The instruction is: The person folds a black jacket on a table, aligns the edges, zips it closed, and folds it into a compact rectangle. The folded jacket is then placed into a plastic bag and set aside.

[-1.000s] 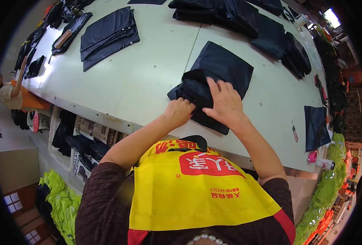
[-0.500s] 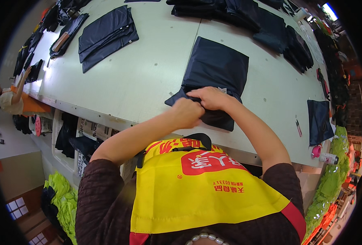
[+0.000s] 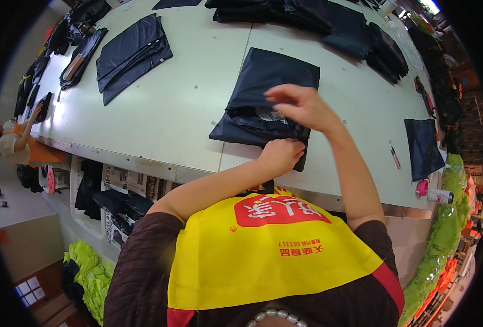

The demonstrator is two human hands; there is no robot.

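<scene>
On the pale table in front of me lies a folded dark navy fabric bundle [image 3: 277, 73], smooth and flat on its far half. Its near half is rumpled and gapes, with a whitish label [image 3: 270, 115] showing in the fold. My left hand [image 3: 283, 154] pinches the near right edge of this bundle, its fingers closed on the cloth. Above the label, my right hand [image 3: 305, 107] hovers with fingers apart and nothing between them. Whether its fingertips brush the fabric below I cannot tell.
Folded dark pieces [image 3: 132, 57] lie to the left, and stacks [image 3: 345, 32] stand at the far side. At right are small snips [image 3: 395, 158], a dark pouch-like piece [image 3: 424, 147] and a clear bottle [image 3: 440, 195]. A co-worker [image 3: 21, 139] stands far left.
My right hand has let go of the cloth and risen off it. My left hand has shifted right along the near edge. The near part of the bundle now lies more spread, showing the label.
</scene>
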